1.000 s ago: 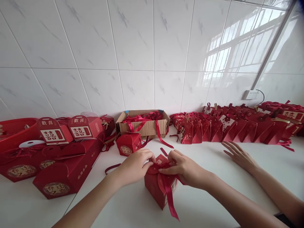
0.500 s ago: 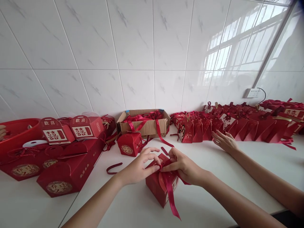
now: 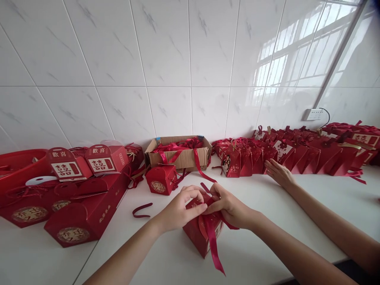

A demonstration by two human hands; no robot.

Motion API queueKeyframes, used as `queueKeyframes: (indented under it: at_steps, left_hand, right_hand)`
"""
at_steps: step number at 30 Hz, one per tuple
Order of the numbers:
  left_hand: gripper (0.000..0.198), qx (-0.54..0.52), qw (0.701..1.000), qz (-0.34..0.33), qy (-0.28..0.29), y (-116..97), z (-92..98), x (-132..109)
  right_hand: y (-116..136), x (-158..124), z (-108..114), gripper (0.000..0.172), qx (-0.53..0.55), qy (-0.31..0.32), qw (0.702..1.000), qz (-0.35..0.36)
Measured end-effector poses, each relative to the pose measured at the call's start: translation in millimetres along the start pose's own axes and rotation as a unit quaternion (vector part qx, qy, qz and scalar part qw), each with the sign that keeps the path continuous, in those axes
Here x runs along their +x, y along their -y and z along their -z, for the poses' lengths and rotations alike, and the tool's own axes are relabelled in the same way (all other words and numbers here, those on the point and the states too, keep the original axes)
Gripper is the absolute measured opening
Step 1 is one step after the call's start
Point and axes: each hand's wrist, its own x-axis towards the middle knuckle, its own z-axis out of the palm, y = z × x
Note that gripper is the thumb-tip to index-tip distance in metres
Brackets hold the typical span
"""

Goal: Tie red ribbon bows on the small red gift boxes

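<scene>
A small red gift box stands on the white table in front of me, with a dark red satin ribbon at its top and one tail hanging down the near side. My left hand is at the box top from the left, thumb and fingers pinched at the ribbon. From the right, my right hand closes on the same ribbon, fingers curled. The fingers of both hands meet over the knot area, which they hide.
Red boxes are stacked at left beside a red basin. A cardboard box of ribbons stands by the wall, a small red box before it. Another person's hand touches the row of red boxes. A ribbon strip lies nearby.
My left hand has shifted slightly right, its thumb and fingers now closer to my right hand over the ribbon. A hand at the far left edge has gone from view.
</scene>
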Motion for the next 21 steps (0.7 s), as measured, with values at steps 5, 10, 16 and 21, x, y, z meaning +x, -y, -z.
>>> queueKeyframes:
  at_steps: [5,10,16,21]
  left_hand:
    - [0.019,0.057,0.997,0.03,-0.035,2.9,4.4,1.5]
    - [0.018,0.08,0.995,0.016,-0.05,6.4,3.2,-1.6]
    - [0.025,0.001,0.994,0.015,-0.11,4.5,-14.0,1.8]
    - [0.041,-0.068,0.986,0.039,-0.15,7.5,-27.7,9.0]
  right_hand:
    - [-3.3,-5.9,-0.9,0.036,0.01,0.011,1.0,0.009]
    - [-4.1,-4.7,1.9,0.037,0.041,0.002,0.999,0.01]
    - [1.6,-0.5,5.0,0.022,0.132,-0.08,0.986,-0.062]
    - [6.7,3.3,3.5,0.009,0.216,-0.135,0.952,-0.17]
